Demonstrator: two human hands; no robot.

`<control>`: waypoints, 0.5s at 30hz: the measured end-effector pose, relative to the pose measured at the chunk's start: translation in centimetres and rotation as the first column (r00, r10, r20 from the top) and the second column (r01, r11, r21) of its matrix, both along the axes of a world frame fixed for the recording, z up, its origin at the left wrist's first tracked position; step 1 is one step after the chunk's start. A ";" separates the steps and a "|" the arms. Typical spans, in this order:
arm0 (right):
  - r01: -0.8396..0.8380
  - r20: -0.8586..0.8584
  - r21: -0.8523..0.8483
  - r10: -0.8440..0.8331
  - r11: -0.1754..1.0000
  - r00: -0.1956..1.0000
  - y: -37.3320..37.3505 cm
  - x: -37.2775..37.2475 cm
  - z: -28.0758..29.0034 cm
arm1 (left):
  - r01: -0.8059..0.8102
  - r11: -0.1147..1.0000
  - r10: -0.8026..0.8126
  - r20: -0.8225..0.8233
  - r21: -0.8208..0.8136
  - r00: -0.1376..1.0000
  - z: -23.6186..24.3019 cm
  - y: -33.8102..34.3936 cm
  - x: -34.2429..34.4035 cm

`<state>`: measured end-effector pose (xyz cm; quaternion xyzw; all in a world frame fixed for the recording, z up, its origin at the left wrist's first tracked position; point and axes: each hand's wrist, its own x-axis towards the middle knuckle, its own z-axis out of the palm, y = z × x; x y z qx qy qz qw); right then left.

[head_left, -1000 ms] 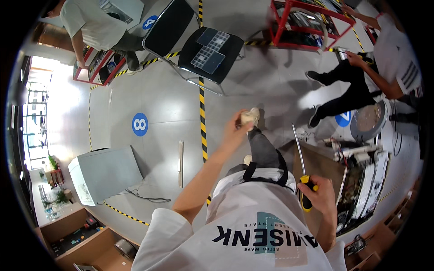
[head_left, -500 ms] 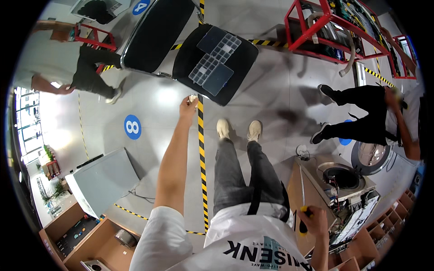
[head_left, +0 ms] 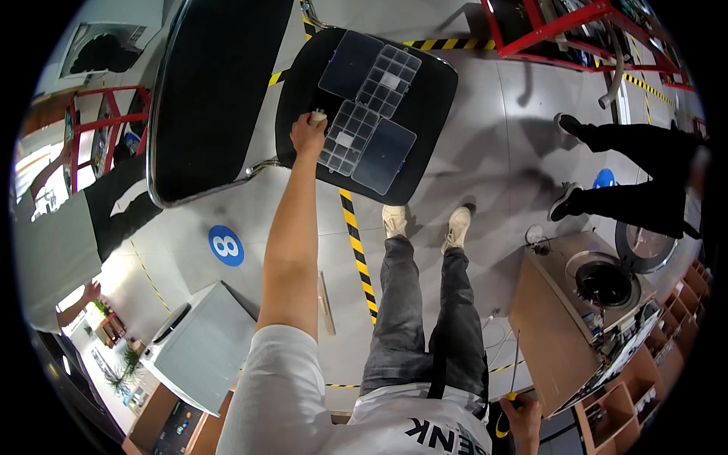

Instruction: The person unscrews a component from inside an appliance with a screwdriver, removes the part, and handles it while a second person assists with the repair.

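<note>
My left hand (head_left: 307, 136) is closed around a small cream-coloured piece (head_left: 318, 117), whose kind I cannot make out. It hovers over the black chair seat (head_left: 417, 152), at the left side of two clear compartment boxes. The nearer box (head_left: 347, 136) and the farther box (head_left: 389, 78) both lie with their lids folded back. Most of their compartments look bare, and a pale label or slip shows in each. Low at the right, beside my leg, my right hand (head_left: 523, 419) grips a screwdriver (head_left: 502, 426) with a yellow and black handle; its long thin shaft points away from me.
The chair's black backrest (head_left: 216, 98) rises at the left. A tan washing machine (head_left: 557, 318), opened up with wiring exposed, stands at the right. A white appliance (head_left: 201, 341) is at the lower left. Other people stand on both sides; a red rack (head_left: 557, 30) is far right.
I have moved closer to the chair. My left hand has gone from beside the seat to above it with the cream piece, while my right hand keeps the screwdriver low at my side.
</note>
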<state>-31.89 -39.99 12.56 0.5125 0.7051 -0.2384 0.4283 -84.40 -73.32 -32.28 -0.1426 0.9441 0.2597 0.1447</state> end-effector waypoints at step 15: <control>0.038 -0.083 -0.009 -0.038 0.999 0.996 -4.6 -3.1 3.4 | 0.090 0.929 -0.056 -0.104 0.360 0.993 4.3 0.8 16.0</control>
